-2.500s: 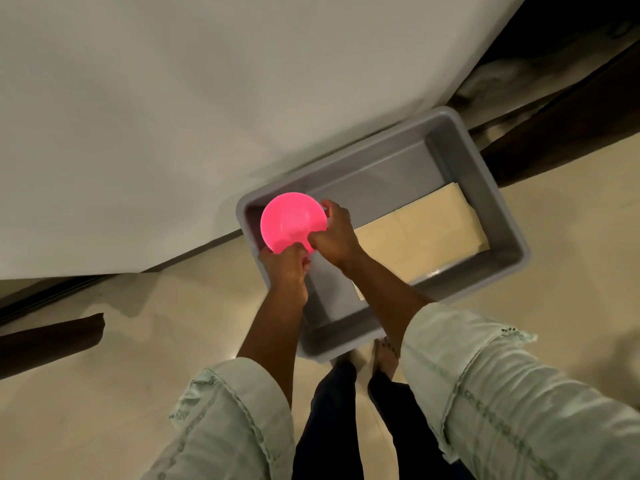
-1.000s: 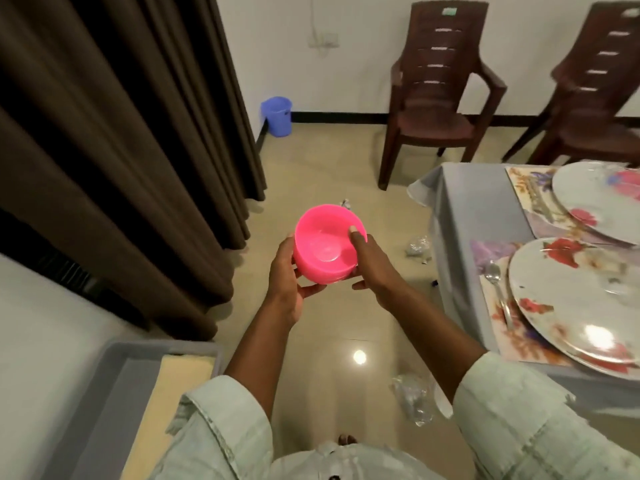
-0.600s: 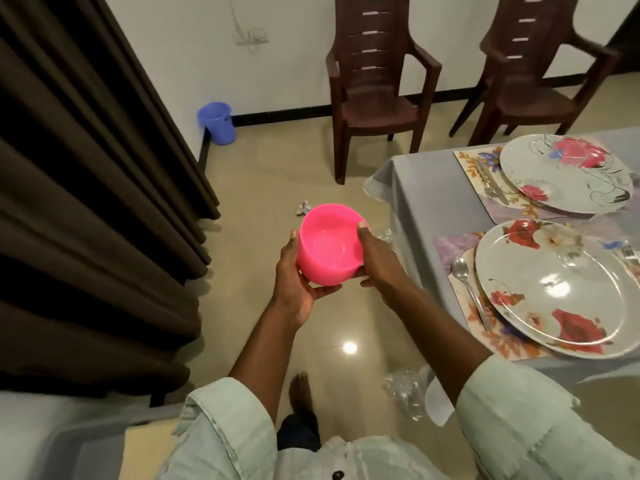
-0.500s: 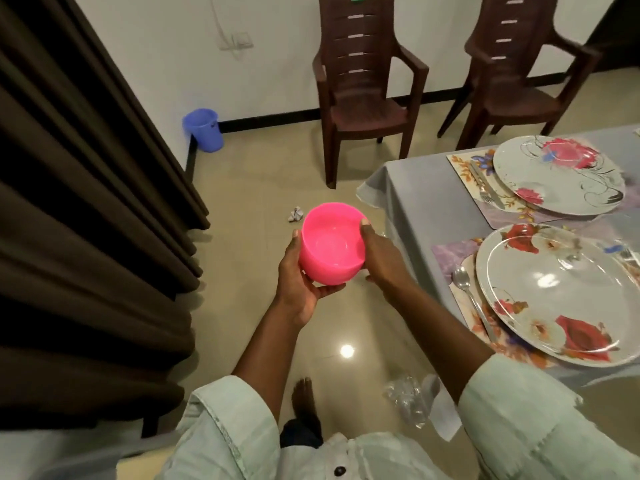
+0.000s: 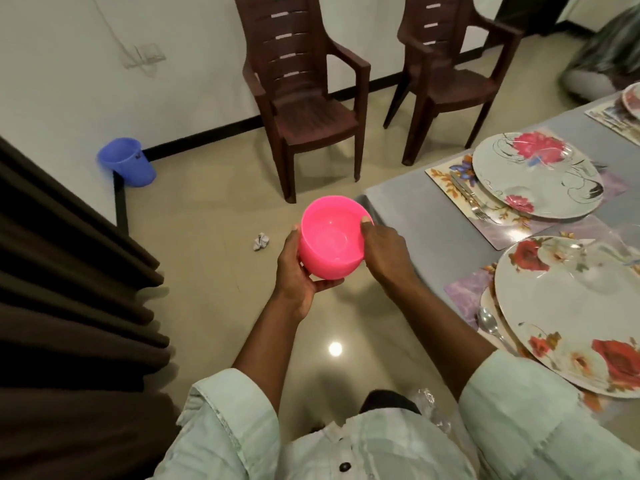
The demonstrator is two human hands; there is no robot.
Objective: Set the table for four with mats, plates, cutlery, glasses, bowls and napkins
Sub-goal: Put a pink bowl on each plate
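Pink bowl [image 5: 331, 241] held upright between both hands, above the floor, just short of the table [image 5: 415, 216] edge; left hand [image 5: 298, 274] cups its underside and near wall, fingers curled beneath; right hand [image 5: 383, 252] grips the right wall, thumb on the rim. To the right of the hands: two floral plates, near plate [image 5: 568, 306] and far plate [image 5: 536, 174], each on a mat; spoon [image 5: 489, 323] beside the near plate; fork [image 5: 467, 195] beside the far one. Beyond the hands: two brown chairs [image 5: 304, 98]; blue bin [image 5: 126, 162] far left.
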